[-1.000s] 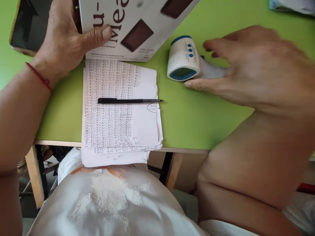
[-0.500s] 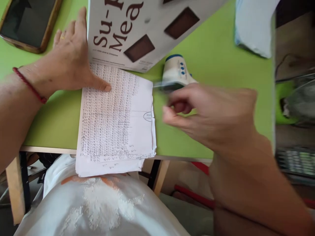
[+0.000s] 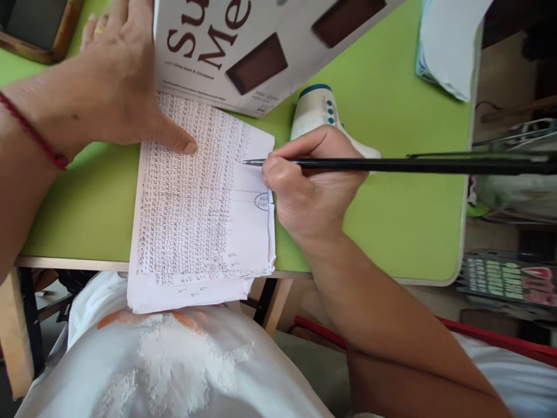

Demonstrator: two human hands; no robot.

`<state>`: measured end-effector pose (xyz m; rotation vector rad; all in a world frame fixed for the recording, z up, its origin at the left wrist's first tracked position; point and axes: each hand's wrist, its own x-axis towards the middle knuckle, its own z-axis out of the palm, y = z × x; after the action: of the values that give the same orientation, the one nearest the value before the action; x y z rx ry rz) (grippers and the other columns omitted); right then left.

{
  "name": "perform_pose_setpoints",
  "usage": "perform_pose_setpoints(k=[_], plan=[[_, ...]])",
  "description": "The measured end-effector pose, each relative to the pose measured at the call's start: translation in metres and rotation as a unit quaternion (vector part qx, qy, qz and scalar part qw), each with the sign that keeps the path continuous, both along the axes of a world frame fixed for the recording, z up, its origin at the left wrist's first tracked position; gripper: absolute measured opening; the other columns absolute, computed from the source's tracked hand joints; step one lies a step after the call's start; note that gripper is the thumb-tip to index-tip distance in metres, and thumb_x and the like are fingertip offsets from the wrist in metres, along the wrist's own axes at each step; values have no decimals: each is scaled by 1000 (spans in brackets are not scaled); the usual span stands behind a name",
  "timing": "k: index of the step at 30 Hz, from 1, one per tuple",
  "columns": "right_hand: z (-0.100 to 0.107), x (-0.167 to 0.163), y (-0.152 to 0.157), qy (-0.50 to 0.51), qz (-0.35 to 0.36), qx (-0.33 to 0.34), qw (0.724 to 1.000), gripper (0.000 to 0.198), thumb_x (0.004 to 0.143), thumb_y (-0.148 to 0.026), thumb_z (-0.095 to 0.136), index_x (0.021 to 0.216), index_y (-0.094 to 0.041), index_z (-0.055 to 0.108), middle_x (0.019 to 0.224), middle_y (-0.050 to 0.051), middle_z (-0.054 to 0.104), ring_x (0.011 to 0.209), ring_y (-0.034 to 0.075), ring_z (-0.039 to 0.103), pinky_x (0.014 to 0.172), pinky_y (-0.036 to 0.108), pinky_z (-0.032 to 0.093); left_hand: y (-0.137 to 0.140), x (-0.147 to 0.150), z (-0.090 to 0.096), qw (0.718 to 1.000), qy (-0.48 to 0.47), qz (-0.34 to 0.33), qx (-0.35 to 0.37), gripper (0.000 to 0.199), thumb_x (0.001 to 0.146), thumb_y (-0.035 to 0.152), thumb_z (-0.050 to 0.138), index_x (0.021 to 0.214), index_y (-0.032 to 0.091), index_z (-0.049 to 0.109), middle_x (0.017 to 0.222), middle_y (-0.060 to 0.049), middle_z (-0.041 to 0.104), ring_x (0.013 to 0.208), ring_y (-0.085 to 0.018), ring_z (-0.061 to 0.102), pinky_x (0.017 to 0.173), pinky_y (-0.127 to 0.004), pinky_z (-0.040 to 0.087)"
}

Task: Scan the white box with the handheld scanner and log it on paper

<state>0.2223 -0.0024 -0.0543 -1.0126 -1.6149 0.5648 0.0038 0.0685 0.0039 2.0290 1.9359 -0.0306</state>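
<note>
A sheaf of folded white paper [image 3: 191,203], covered in rows of small handwriting, lies at the table's front edge and overhangs it. My left hand [image 3: 117,87] rests spread, its thumb flat on the paper's upper left and its fingers along the left side of a white printed package [image 3: 195,75]. My right hand [image 3: 315,186] is closed in a writing grip around a black pen [image 3: 383,165]. The pen's metal tip points left over the sheet, close to the ends of the written rows; whether it touches cannot be made out.
Behind my right hand lies a white and blue handheld infrared thermometer [image 3: 311,113]. A phone in a brown case [image 3: 39,29] is at the upper left, partly out of view. A white packet [image 3: 452,46] sits on the green table [image 3: 404,232] at the upper right, near its edge.
My right hand has moved left and turned, bringing the pen over the paper. Before, it was blurred beside the sheet. My left hand keeps its place on the paper; the view has shifted slightly.
</note>
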Motion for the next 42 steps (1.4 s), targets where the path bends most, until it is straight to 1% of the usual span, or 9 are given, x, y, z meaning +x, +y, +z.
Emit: perform_pose_setpoints(k=[3, 8, 15, 23, 29, 33, 36, 39, 42], plan=[[3, -1, 1, -30, -12, 35, 999, 14, 77, -22, 63, 68, -25, 53, 55, -8, 54, 46, 9, 48, 44, 26, 39, 0, 1, 1, 1000, -2, 0, 4, 183, 1, 77, 74, 155, 7, 3, 153, -16, 21, 150, -41, 12, 126, -42, 7], [6, -3, 0, -56, -18, 32, 998, 13, 77, -21, 61, 68, -26, 53, 55, -6, 55, 48, 11, 50, 45, 28, 42, 3, -5, -1, 1000, -21, -9, -1, 173, 11, 71, 79, 154, 10, 5, 158, -18, 14, 151, -39, 8, 126, -45, 5], [4, 3, 2, -104, 1, 17, 994, 18, 83, -23, 64, 69, -27, 54, 58, -5, 57, 51, 13, 53, 47, 31, 47, 7, -23, -15, 992, -92, -78, 45, 160, 29, 75, 78, 157, 12, 6, 160, -19, 9, 152, -40, 4, 126, -53, 3], [1, 7, 2, -111, 17, -18, 994, 15, 84, -21, 64, 73, -27, 56, 61, -5, 56, 56, 13, 56, 49, 31, 48, 7, -18, -10, 996, -64, -57, 29, 162, 28, 67, 85, 157, 11, 5, 161, -18, 7, 153, -37, 3, 127, -49, 2], [4, 6, 2, -101, 24, -6, 995, 19, 83, -21, 65, 69, -26, 53, 58, -6, 56, 50, 11, 52, 46, 30, 46, 10, -24, -16, 994, -83, -66, 35, 161, 28, 66, 84, 157, 14, 5, 161, -14, 9, 153, -38, 3, 127, -50, 1], [1, 8, 2, -102, 15, -12, 995, 17, 83, -21, 65, 71, -26, 54, 60, -6, 55, 53, 12, 54, 48, 30, 47, 9, -22, -15, 994, -84, -67, 36, 160, 28, 66, 84, 157, 14, 6, 163, -14, 5, 153, -38, 2, 127, -50, 1], [0, 9, 2, -104, 4, -22, 994, 15, 84, -22, 64, 72, -26, 56, 60, -5, 56, 54, 13, 55, 50, 31, 49, 7, -19, -12, 997, -60, -48, 27, 163, 26, 67, 83, 157, 10, 4, 162, -17, 6, 153, -38, 3, 127, -48, 2], [2, 7, 1, -118, -3, -36, 992, 16, 84, -24, 63, 71, -27, 56, 60, -5, 58, 54, 13, 55, 50, 31, 49, 6, -17, -11, 996, -58, -58, 31, 162, 27, 71, 81, 157, 11, 4, 162, -16, 6, 153, -37, 3, 127, -49, 3], [5, 3, 1, -111, -11, -14, 994, 18, 82, -24, 63, 68, -27, 53, 57, -6, 56, 50, 12, 52, 47, 30, 46, 7, -18, -11, 996, -61, -64, 30, 162, 27, 73, 80, 156, 11, 4, 162, -17, 5, 153, -36, 3, 127, -49, 3]])
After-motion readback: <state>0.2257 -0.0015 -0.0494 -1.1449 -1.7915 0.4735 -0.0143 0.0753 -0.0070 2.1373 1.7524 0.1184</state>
